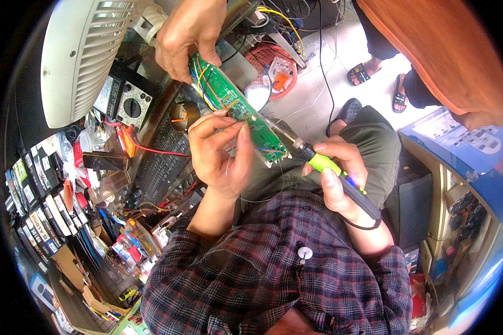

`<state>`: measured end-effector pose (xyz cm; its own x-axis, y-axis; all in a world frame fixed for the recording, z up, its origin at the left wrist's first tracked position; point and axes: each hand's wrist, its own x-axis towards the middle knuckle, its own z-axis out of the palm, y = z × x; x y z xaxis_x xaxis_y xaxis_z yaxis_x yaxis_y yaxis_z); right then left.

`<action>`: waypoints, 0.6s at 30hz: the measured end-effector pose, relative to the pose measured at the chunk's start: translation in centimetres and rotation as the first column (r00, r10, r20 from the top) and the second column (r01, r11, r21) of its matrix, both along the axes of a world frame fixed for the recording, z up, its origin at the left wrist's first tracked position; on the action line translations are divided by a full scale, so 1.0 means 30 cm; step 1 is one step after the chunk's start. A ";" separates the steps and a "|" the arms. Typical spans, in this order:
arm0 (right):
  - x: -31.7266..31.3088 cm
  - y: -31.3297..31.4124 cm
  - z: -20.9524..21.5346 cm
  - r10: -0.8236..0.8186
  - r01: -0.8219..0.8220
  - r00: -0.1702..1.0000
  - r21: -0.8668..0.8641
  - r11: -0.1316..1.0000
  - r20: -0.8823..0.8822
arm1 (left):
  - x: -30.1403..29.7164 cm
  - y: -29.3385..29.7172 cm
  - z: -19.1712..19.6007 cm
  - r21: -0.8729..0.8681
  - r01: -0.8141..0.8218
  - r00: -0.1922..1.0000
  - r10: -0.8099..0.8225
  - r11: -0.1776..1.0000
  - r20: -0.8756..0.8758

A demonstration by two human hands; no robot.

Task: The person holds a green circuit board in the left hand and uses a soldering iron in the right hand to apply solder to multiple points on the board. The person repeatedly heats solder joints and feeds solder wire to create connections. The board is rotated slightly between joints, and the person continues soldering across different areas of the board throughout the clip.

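A long green circuit board (264,133) slants across the middle, with thin red, yellow and blue wires along its upper part. Another person's hand (189,36) grips its far end from above. My left hand (221,146) is pinched over the board's left edge, holding a thin strand that looks like solder wire (262,200); it loops down beneath the board. In my right hand (343,172) is a soldering iron (322,162) with a green and black handle. Its metal barrel points up-left to the board's right edge, and the tip is hard to make out.
A white fan (86,56) stands at upper left, near a multimeter (133,106) and a small round tin (183,116). Clutter and stacked boxes (39,223) crowd the left. A red basket (274,70) sits beyond the board. A person in orange (441,50) stands at upper right.
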<state>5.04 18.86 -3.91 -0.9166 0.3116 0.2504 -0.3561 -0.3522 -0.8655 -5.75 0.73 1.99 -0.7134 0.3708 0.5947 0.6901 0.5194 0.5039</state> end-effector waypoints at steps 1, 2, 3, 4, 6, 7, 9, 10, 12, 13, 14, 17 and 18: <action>0.002 0.002 -0.003 -0.001 0.001 1.000 -0.012 1.000 -0.011 | 0.000 0.000 0.000 0.008 0.003 1.000 -0.003 1.000 0.000; 0.005 0.003 -0.001 -0.002 0.002 1.000 -0.026 1.000 -0.007 | 0.001 -0.002 -0.003 0.025 0.005 1.000 -0.005 1.000 0.003; 0.008 0.004 0.005 -0.003 0.003 1.000 -0.040 0.999 -0.002 | 0.001 -0.005 -0.006 0.041 0.006 1.000 -0.006 0.999 0.004; 0.012 0.006 0.010 -0.004 0.004 1.000 -0.054 0.999 0.002 | 0.002 -0.008 -0.008 0.058 0.007 1.000 -0.007 0.998 0.006; 0.018 0.011 0.012 0.004 -0.005 1.000 -0.050 0.999 -0.015 | 0.000 -0.012 -0.008 0.080 0.017 1.000 -0.018 0.997 0.006; 0.021 0.012 0.015 0.008 -0.009 1.000 -0.047 0.999 -0.023 | 0.001 -0.015 -0.007 0.091 0.022 1.000 -0.023 0.996 0.005; 0.032 -0.004 0.038 -0.031 0.028 0.999 -0.119 0.993 -0.019 | 0.005 -0.026 0.026 -0.030 -0.021 0.997 0.019 0.999 -0.072; 0.036 -0.009 0.049 -0.051 0.048 0.999 -0.153 0.987 -0.016 | 0.012 -0.033 0.039 -0.087 -0.046 0.993 0.036 0.995 -0.112; 0.035 0.007 0.049 -0.128 0.147 0.984 0.172 0.974 -0.122 | 0.039 -0.051 0.032 0.037 -0.020 0.999 0.021 0.999 -0.036; 0.041 0.016 0.048 -0.163 0.210 0.972 0.322 0.923 -0.168 | 0.058 -0.062 0.030 0.101 -0.012 1.000 0.011 0.995 0.002; 0.052 0.016 0.055 -0.150 0.215 0.973 0.438 0.873 -0.178 | 0.085 -0.069 0.043 0.126 0.031 0.996 -0.042 0.992 0.084; 0.053 0.005 0.101 -0.113 0.247 0.964 0.647 0.721 -0.242 | 0.125 -0.074 0.090 0.249 0.346 0.844 -0.416 0.905 0.338; 0.049 -0.002 0.123 -0.093 0.250 0.962 0.692 0.678 -0.256 | 0.135 -0.077 0.102 0.280 0.376 0.797 -0.463 0.883 0.388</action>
<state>6.50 18.80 -0.23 -0.7767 0.1133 0.6196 -0.5255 0.4258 -0.7366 -1.70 -1.59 5.04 -0.7101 0.6116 0.3488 0.5070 0.1004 0.8561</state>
